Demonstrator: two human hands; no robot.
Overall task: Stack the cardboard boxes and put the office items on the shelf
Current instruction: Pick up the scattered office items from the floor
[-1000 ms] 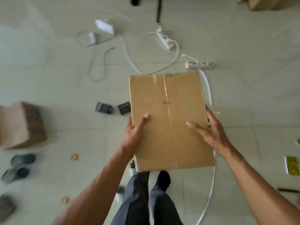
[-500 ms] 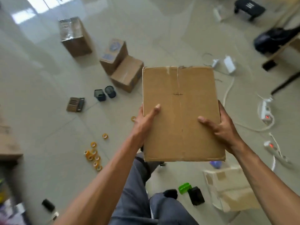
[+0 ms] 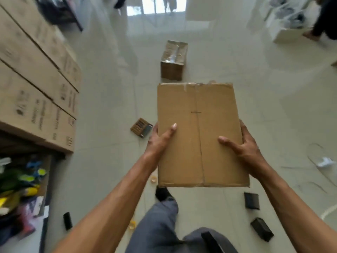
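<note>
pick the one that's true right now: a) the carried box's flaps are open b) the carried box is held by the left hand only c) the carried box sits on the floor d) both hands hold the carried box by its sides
d: the left hand and the right hand each grip a side of the closed cardboard box, thumbs on top, and it is held above the floor.
</note>
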